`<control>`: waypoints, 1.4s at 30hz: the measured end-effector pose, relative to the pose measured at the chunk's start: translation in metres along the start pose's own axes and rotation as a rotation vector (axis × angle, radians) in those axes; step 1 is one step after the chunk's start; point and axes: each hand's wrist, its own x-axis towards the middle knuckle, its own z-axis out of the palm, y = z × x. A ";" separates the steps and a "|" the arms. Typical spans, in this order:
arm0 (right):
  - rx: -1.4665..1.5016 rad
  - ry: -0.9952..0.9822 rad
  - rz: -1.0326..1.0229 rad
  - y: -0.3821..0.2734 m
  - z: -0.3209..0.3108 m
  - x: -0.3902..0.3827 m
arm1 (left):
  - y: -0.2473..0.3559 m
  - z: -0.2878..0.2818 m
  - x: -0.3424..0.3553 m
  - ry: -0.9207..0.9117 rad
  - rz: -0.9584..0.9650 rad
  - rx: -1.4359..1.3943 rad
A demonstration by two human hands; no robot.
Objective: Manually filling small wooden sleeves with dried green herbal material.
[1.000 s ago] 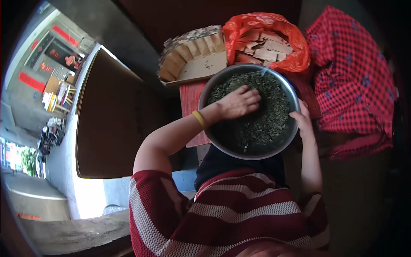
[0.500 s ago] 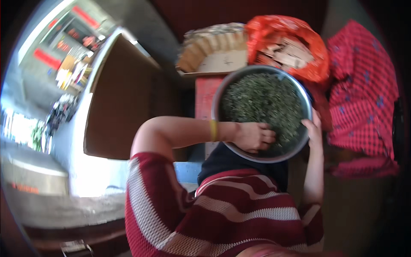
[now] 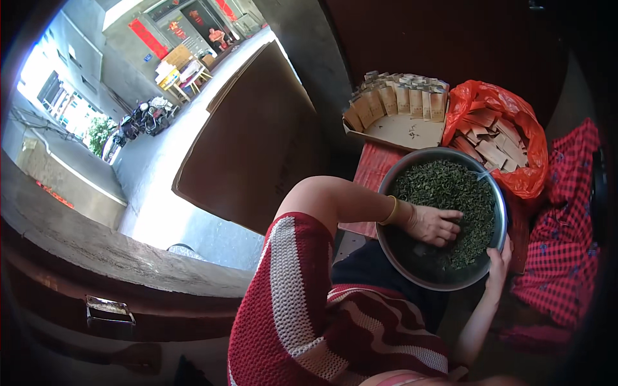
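Note:
A round metal basin [image 3: 412, 275] rests tilted over my lap, against the edge of a red table. Dark green dried leaves [image 3: 450, 186] cover most of its inside, and part of the bare bottom shows at the near left. My left hand [image 3: 432, 224], with a yellow bangle [image 3: 391, 211] at the wrist, lies palm down on the leaves. Its fingers are slightly bent and apart; the tips are partly hidden among the leaves. On the right side my right hand [image 3: 499, 265] grips the basin's rim, thumb on the inside edge and fingers around the outside.
Behind the basin, a shallow cardboard tray [image 3: 402, 132] of small brown paper packets stands on the red table [image 3: 370, 170]. Beside it is a red plastic bag [image 3: 534, 128] of flat paper pieces. Red checked cloth [image 3: 557, 257] hangs right; a large cardboard box [image 3: 257, 141] stands left.
The view has swung left, so the basin and my body appear further right and lower. My left hand's fingers have spread from a more curled shape. My right hand stays on the rim.

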 end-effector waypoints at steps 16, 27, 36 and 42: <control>0.084 0.011 0.069 -0.023 0.010 0.002 | -0.042 -0.044 0.011 0.205 -0.444 -0.044; 0.115 0.004 0.112 -0.029 0.014 0.001 | 0.008 0.021 0.080 0.099 -0.191 -0.139; 0.074 0.002 0.131 -0.033 0.011 0.004 | -0.012 -0.007 0.063 0.089 -0.356 0.068; 0.010 -0.015 0.156 -0.032 0.008 0.002 | -0.027 -0.033 0.020 0.186 -0.597 0.021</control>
